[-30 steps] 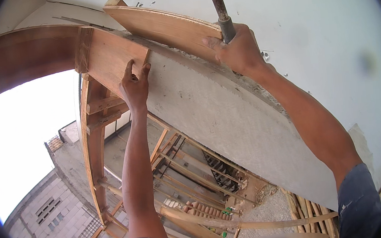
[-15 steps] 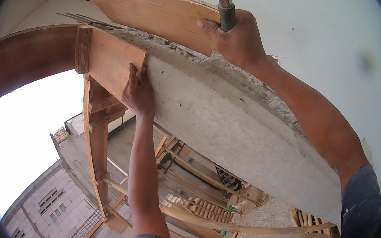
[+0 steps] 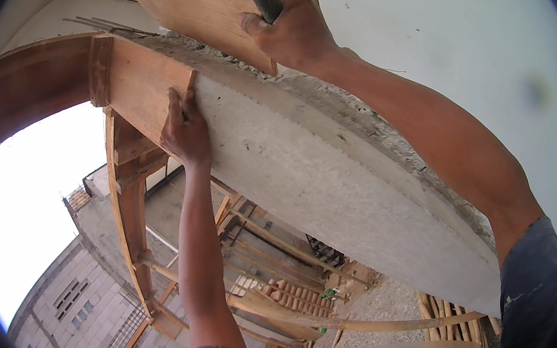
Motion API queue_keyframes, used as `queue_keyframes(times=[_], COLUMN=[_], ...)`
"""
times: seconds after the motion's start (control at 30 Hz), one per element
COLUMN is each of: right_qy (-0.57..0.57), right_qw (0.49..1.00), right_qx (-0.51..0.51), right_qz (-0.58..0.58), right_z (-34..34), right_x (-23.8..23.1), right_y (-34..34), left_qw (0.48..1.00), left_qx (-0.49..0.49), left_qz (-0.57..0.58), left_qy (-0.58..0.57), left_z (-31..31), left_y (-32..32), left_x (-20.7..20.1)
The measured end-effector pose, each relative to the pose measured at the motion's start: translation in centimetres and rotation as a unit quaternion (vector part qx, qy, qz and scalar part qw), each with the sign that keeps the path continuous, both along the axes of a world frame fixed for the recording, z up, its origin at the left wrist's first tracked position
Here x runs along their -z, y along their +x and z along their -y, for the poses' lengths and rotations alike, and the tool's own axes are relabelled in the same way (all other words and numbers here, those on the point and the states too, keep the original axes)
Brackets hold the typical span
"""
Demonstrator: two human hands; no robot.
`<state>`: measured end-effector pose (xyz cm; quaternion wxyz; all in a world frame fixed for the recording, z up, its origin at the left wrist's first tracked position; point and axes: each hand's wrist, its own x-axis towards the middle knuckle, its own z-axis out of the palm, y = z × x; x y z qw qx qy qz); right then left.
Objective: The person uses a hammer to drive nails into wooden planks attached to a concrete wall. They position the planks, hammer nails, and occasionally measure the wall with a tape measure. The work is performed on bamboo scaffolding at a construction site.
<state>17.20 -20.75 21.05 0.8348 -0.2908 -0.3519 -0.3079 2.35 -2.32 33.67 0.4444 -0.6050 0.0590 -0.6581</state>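
Plywood panel (image 3: 138, 70) already meets the arched formwork (image 3: 38, 80); left hand (image 3: 186, 133) clasps its free end, right hand (image 3: 294, 33) closes around hammer handle (image 3: 265, 3), and second board (image 3: 201, 16) is separate.

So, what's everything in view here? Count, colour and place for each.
tool handle: one, dark grey, top centre
upper board: one, light brown, top
lower board: one, reddish-brown, upper left
concrete beam: one, grey, slanting across middle
curved wooden frame: one, brown, left
wall: one, pale, upper right
block building: one, grey, lower left
stacked pieces: many, brown, lower centre
wooden poles: several, light brown, bottom
gravel: one patch, grey, lower centre
sky: one patch, white, left
sleeves: two, dark blue, bottom
forearms: two, between sleeves and hands
left hand: one, on lower board
right hand: one, around tool handle
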Motion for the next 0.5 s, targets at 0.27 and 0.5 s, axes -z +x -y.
queue_keyframes(times=[0.27,0.5], right_qy=[0.038,-0.108], right_qw=[0.997,0.988], right_qx=[0.065,0.085], right_qz=[0.033,0.073], right_z=[-2.9,-2.0], right_x=[-1.0,-1.1], right_y=[-0.2,-0.5], left_qw=[0.999,1.000], left_qx=[0.004,-0.007], left_qz=[0.003,-0.006], left_qy=[0.053,0.017], left_z=[-0.1,-0.1], left_y=[0.1,-0.1], left_x=[0.0,0.0])
